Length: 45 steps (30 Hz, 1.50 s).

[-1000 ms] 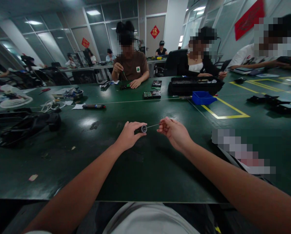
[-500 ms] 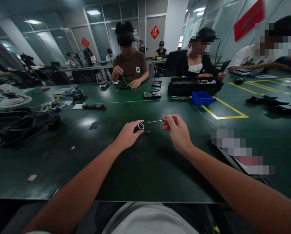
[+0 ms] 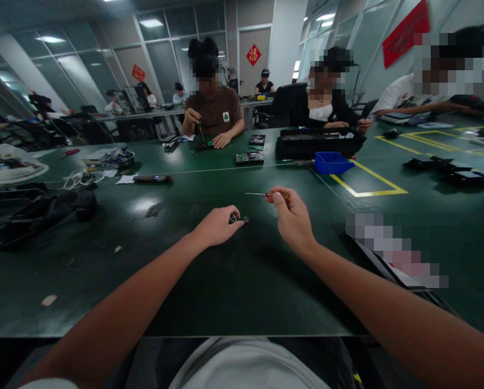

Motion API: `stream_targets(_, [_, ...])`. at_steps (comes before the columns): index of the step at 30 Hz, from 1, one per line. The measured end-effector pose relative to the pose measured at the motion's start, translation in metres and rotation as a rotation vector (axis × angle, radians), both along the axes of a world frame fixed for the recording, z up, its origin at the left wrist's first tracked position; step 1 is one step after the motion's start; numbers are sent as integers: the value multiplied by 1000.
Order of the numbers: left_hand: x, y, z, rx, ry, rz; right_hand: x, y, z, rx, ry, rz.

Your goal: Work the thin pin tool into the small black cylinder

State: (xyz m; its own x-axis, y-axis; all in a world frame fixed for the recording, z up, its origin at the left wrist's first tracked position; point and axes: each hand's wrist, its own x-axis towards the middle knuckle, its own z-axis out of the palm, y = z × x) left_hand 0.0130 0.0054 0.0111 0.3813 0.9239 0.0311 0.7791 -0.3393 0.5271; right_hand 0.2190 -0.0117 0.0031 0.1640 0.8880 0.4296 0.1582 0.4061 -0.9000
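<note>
At the bench (image 3: 242,286), the left hand (image 3: 217,226) curls round a dark cylinder (image 3: 232,218), a small dark piece (image 3: 245,220) just by the thumb tip. To its right, the right hand (image 3: 293,217) grips a screwdriver (image 3: 268,194), shaft pointing left, apart from the cylinder. Green surface stretches toward the near edge (image 3: 180,336); a blue bin (image 3: 333,163) stands beyond, rightward.

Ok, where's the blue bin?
The bin is right of centre in the head view, just in front of the black tray, by the yellow outline, beyond the right hand.
</note>
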Motion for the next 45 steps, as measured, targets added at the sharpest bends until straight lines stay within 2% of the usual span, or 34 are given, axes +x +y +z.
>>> stream_targets(7, [20,8,-8,23,239,26,-1,-3,3,-10,-12,13])
stream_targets(13, [29,17,-13,76,327,10,-2,0,0,-4,6,29])
stream_targets(17, [29,23,-14,68,287,-7,-1,0,-1,-8,3,41])
stream_targets(22, [12,33,-14,-15,66,40,0,-2,1,-34,-18,49])
stream_targets(28, [-33,42,0,-133,-234,206,0,0,-3,-47,9,75])
stream_targets(33, [-88,35,16,-163,-432,368,0,0,-1,-69,-5,75])
stream_targets(39, [-167,6,30,-130,-542,613,0,0,-2,-65,12,83])
stream_targets(45, [-236,-28,48,-35,-617,975,0,3,-5,-57,1,62])
